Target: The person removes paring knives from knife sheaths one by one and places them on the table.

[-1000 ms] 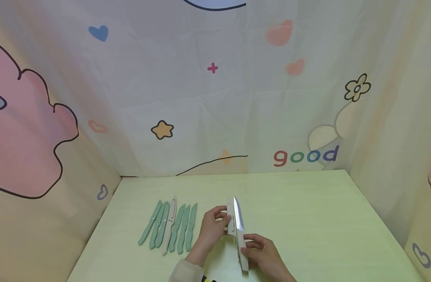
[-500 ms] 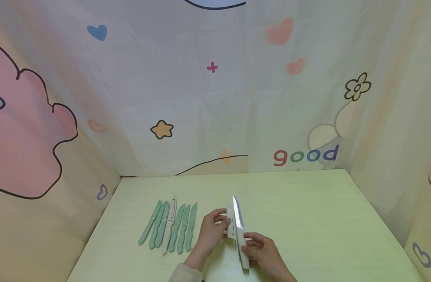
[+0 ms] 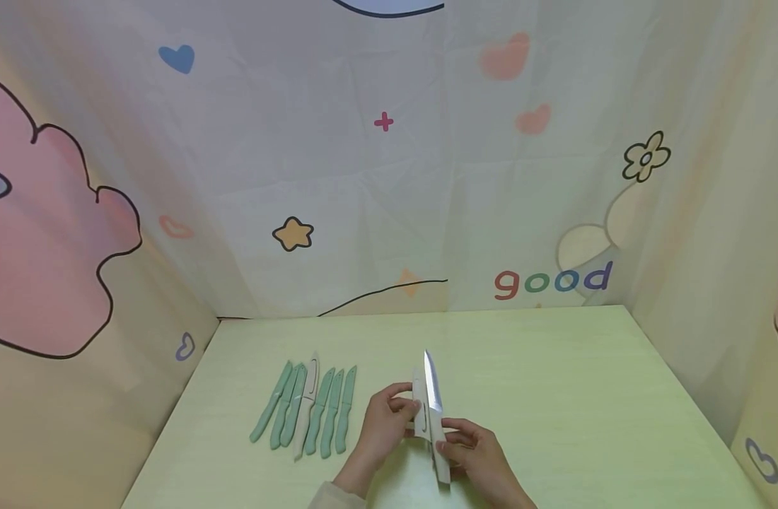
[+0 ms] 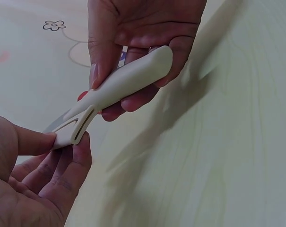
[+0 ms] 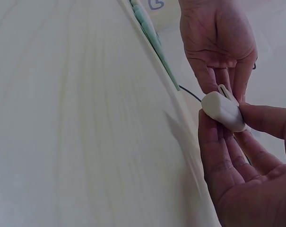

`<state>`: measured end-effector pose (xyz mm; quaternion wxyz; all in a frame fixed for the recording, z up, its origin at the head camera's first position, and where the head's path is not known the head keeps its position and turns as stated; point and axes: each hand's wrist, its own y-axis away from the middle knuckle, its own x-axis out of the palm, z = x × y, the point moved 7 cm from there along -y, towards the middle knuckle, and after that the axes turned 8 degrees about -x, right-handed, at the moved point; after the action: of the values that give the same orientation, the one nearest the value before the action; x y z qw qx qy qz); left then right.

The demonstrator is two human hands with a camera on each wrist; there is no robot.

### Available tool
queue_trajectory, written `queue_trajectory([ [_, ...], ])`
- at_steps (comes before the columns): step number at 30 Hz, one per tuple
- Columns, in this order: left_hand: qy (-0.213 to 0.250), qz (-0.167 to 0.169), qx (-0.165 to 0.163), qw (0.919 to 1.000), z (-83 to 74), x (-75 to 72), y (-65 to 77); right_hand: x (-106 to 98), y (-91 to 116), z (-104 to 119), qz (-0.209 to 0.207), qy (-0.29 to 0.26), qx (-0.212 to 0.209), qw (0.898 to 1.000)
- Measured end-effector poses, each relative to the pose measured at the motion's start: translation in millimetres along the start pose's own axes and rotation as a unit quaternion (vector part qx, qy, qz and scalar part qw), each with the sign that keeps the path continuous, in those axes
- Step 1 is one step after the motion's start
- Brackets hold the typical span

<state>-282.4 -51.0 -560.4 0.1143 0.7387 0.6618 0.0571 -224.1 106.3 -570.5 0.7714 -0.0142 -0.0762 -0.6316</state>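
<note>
So I've got a cream-handled kitchen knife [image 3: 436, 418] held up over the near half of the table, blade [image 3: 432, 382] bare and shiny, tip pointing away from me. My right hand [image 3: 477, 451] has the handle [image 4: 128, 78] gripped, thumb on one side and fingers curled around the other, and the rounded butt end sticks out toward my wrist cam. Right next to it on the left is the matching cream sheath [image 3: 422, 422], lined up pretty much parallel with the blade. My left hand [image 3: 382, 424] has that one pinched between thumb and fingers. From the left wrist you can see the narrow slot in its open end, and it sits right by the front of the handle. Can't tell if the two pieces are actually touching.

Off to the left of my hands there's a row of seven more knives lying on the table, handles toward me: three green knives [image 3: 283, 406], then one cream knife [image 3: 305, 408] with a curved line on its pale cover, then three more green ones [image 3: 332, 413]. Table [image 3: 554, 396] is a pale yellow-green with faint wood grain. A light sleeve [image 3: 338, 497] shows on my left arm. Behind it all hangs a printed curtain [image 3: 338, 162] with hearts, a star, a flower and "good" in coloured letters.
</note>
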Motion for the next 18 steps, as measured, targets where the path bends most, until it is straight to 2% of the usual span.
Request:
queue_trajectory([
  [4, 0.005, 0.003, 0.0, 1.0, 1.1, 1.7, 1.6, -4.0, -3.2, -7.5, -0.004, 0.006, -0.007, 1.0],
  [18, -0.005, 0.011, 0.002, 0.9999, 2.6, 6.4, 8.4, -9.7, -4.4, -6.8, -0.027, 0.007, -0.005, 1.0],
])
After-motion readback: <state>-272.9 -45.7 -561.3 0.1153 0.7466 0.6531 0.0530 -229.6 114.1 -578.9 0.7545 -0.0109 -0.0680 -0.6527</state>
